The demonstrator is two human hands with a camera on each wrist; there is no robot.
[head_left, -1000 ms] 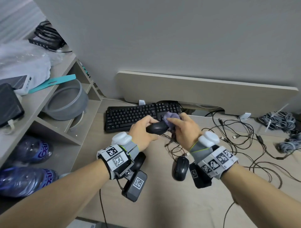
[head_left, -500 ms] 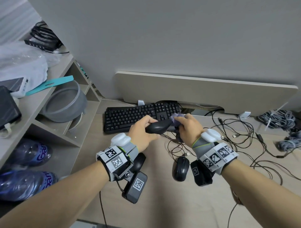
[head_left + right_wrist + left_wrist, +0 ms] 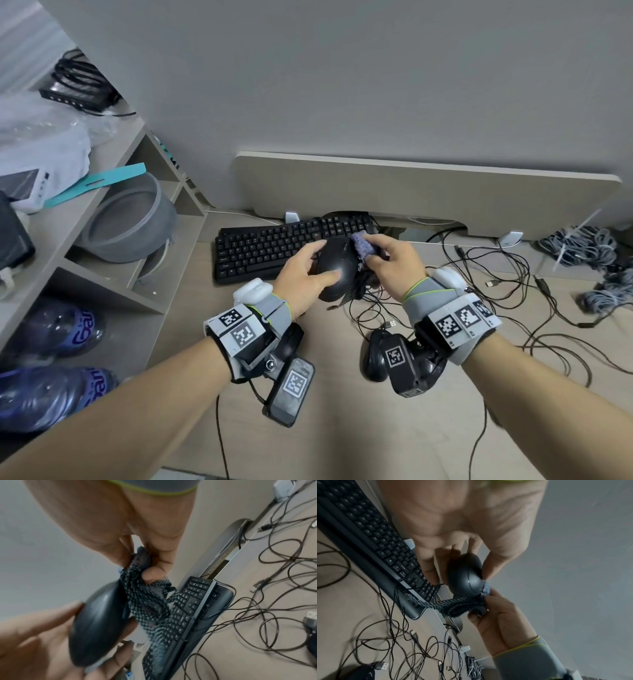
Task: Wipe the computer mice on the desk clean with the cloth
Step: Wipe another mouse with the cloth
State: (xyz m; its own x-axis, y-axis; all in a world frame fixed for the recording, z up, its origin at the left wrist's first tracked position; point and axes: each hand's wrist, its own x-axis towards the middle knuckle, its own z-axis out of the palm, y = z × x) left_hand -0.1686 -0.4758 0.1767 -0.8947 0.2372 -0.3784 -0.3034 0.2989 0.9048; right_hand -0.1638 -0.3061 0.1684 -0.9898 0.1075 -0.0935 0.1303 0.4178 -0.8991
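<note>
Above the worktop (image 3: 308,428), the left hand (image 3: 301,277) grips a mouse (image 3: 337,269) while the right hand (image 3: 394,263) pinches the cloth (image 3: 363,246) against it, mid-wipe; next, probably turning it to an unwiped side.

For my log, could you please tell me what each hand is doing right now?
Left hand: closed around the black computer mouse, lifted off the desk.
Right hand: pinching the cloth against the mouse.
</note>
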